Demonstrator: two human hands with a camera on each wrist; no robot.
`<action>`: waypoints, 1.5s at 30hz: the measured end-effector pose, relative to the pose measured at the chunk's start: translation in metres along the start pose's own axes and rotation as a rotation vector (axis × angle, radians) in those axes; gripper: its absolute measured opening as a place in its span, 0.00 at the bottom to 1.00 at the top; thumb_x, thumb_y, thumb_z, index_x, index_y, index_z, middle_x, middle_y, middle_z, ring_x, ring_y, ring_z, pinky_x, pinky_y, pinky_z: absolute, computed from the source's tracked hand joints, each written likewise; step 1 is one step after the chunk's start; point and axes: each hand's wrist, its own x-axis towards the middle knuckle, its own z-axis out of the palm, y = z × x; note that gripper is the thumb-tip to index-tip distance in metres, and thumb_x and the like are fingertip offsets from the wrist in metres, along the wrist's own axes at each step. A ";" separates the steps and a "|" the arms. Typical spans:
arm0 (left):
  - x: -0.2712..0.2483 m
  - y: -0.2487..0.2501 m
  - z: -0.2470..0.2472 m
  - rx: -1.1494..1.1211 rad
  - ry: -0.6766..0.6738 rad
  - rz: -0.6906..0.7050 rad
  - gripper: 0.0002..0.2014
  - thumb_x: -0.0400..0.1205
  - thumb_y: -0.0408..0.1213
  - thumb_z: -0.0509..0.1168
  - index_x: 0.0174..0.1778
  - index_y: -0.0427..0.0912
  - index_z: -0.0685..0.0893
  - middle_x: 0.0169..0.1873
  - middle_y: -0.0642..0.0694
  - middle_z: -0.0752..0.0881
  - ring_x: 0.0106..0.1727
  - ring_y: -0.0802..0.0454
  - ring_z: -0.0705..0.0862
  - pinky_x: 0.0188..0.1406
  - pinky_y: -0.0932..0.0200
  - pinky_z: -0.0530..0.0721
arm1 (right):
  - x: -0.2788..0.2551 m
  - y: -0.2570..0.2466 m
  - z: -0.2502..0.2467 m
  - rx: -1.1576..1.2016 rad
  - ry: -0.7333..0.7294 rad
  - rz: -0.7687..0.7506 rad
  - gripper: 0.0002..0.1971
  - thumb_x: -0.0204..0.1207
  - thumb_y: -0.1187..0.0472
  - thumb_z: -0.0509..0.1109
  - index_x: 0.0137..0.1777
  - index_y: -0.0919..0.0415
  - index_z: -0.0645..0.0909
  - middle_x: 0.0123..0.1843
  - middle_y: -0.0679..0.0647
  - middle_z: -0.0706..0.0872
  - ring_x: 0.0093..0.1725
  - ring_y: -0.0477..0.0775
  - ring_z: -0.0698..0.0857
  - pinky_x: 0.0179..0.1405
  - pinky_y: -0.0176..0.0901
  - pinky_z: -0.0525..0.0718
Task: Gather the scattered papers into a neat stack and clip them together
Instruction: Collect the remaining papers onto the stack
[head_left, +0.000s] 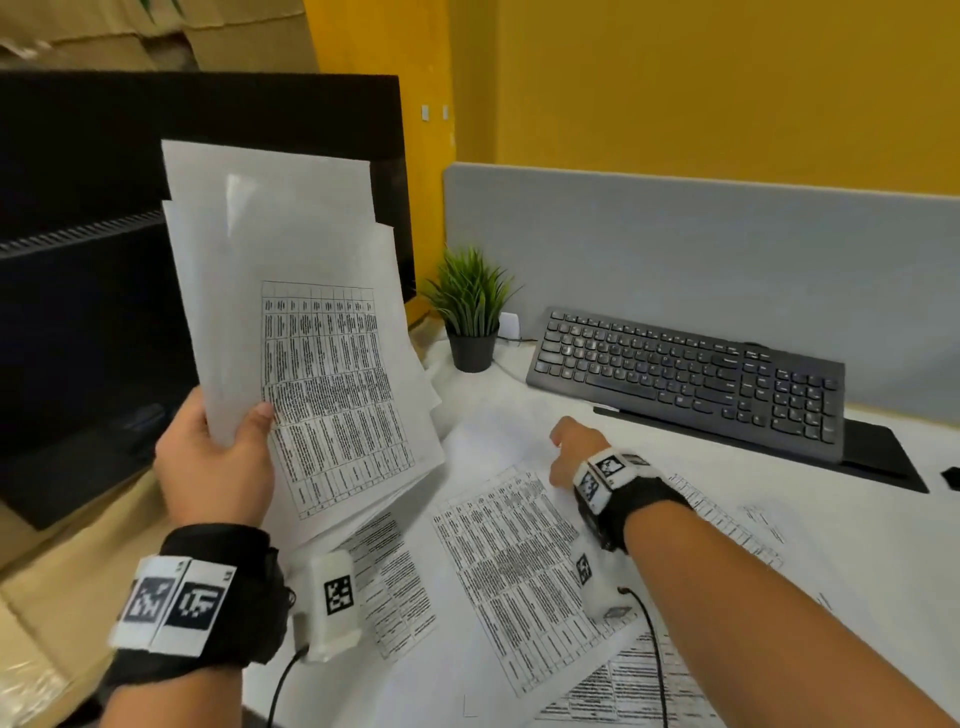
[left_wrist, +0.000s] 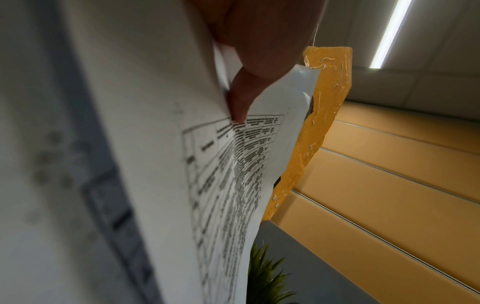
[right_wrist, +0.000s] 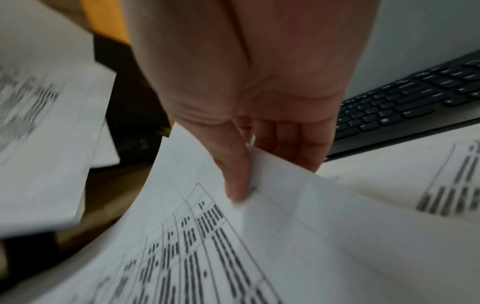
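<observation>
Desk (head_left: 857, 561): right hand (head_left: 571, 452) fingertips hidden

The papers (head_left: 332, 374) are thin white paper, smooth and matt, with black print. The keyboard (head_left: 691, 374) at about two o'clock is dark plastic with a dull shine on its keys, and the divider (head_left: 675, 234) behind it looks like soft grey cloth. At nine o'clock the monitor (head_left: 93, 291) has a dark glossy screen, and the boxes (head_left: 67, 571) below it are brown cardboard.
</observation>
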 end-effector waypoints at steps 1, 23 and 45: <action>-0.001 0.000 -0.001 -0.002 -0.005 0.006 0.14 0.79 0.32 0.67 0.61 0.41 0.82 0.49 0.48 0.83 0.51 0.49 0.82 0.50 0.54 0.78 | -0.002 0.004 -0.008 0.010 0.009 -0.022 0.23 0.75 0.68 0.67 0.71 0.59 0.71 0.69 0.60 0.79 0.64 0.61 0.81 0.60 0.45 0.81; -0.075 0.047 0.082 -0.346 -0.778 -0.152 0.17 0.68 0.53 0.72 0.52 0.54 0.87 0.52 0.51 0.90 0.56 0.49 0.87 0.58 0.44 0.83 | -0.100 -0.007 -0.195 -0.204 0.495 -0.390 0.12 0.75 0.73 0.58 0.46 0.57 0.79 0.53 0.64 0.85 0.56 0.65 0.83 0.56 0.53 0.82; -0.084 0.030 0.091 -0.405 -0.746 -0.310 0.16 0.78 0.23 0.65 0.53 0.50 0.83 0.49 0.50 0.90 0.48 0.48 0.89 0.48 0.54 0.86 | -0.075 0.073 -0.181 0.615 0.603 0.042 0.08 0.73 0.67 0.61 0.44 0.62 0.82 0.42 0.59 0.84 0.45 0.59 0.82 0.44 0.45 0.76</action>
